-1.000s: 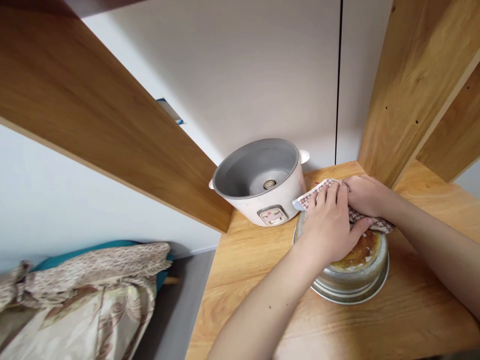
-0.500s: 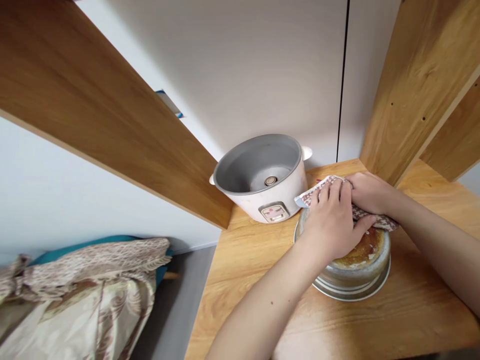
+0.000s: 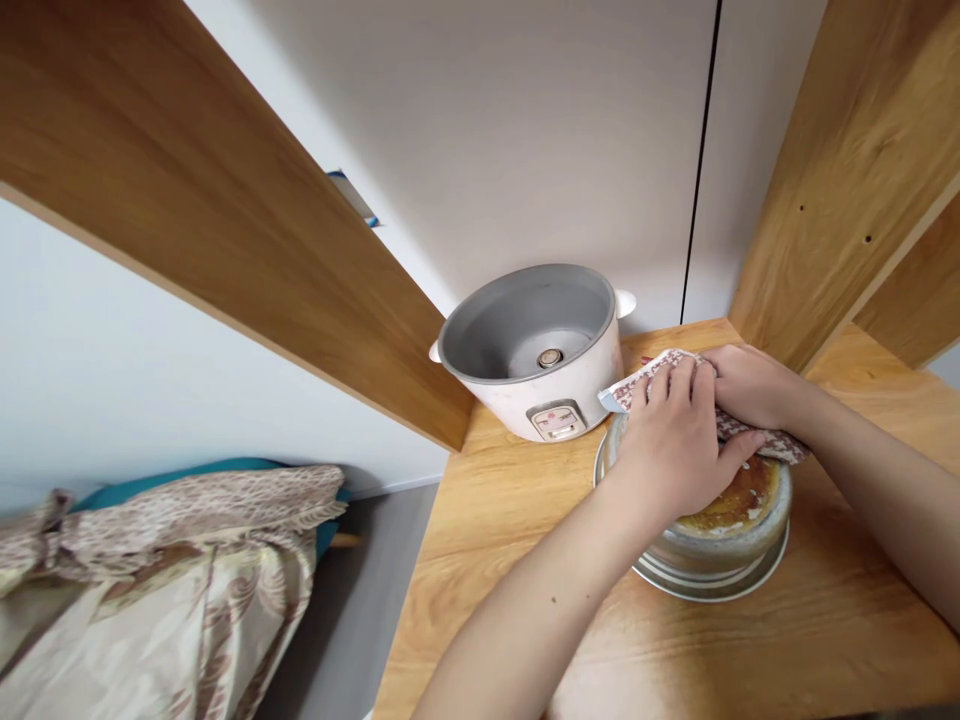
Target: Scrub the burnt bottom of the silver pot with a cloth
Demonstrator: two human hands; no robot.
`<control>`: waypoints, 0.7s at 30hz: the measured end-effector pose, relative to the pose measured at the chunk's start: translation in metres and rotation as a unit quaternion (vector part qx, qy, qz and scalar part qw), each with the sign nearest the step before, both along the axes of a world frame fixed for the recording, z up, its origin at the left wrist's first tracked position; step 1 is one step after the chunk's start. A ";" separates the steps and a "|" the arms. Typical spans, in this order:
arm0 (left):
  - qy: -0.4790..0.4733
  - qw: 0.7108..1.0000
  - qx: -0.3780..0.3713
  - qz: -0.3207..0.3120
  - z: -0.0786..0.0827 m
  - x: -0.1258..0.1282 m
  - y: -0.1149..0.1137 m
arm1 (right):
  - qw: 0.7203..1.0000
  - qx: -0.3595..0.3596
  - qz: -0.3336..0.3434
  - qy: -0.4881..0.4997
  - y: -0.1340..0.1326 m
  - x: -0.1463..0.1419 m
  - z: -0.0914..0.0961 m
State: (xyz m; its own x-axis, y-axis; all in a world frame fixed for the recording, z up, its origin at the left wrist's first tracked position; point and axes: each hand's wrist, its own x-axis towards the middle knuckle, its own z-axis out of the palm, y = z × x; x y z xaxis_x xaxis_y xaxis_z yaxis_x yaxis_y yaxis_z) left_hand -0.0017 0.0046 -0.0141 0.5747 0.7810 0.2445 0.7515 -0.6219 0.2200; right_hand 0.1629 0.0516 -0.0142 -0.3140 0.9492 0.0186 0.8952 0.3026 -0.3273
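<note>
The big wooden shelf top (image 3: 525, 620) holds everything here. On it sits a white rice cooker base (image 3: 536, 350) with no pot inside, just beside an upside-down metal pot (image 3: 720, 540) with a burnt brown bottom. A patterned cloth (image 3: 780, 447) lies on the pot's bottom. The left hand (image 3: 675, 450) lies flat on the cloth, fingers spread, pressing down. The right hand (image 3: 750, 385) is curled over the cloth's far edge, pinching it.

To rub well, the person should likely press hard and keep the pot from sliding.

A plain white wall (image 3: 525, 130) stands behind, and a blanket (image 3: 165, 580) lies low on the left.
</note>
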 end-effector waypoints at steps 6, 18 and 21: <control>-0.001 1.000 0.007 0.002 -0.002 0.000 0.001 | 1.000 -0.004 -0.005 0.017 0.000 0.001 -0.001; 0.001 1.000 -0.001 0.001 0.000 0.000 0.001 | 1.000 -0.007 0.002 0.026 0.002 0.002 -0.002; 0.002 1.000 -0.001 0.001 0.000 0.000 0.001 | 1.000 -0.005 0.002 0.025 0.001 0.002 -0.002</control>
State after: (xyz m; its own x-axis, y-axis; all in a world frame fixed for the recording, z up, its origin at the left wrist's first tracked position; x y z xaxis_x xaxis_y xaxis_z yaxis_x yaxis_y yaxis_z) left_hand -0.0015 0.0055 -0.0142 0.5741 0.7826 0.2408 0.7538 -0.6200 0.2178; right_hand 0.1648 0.0529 -0.0158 -0.3170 0.9481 0.0240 0.8765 0.3025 -0.3745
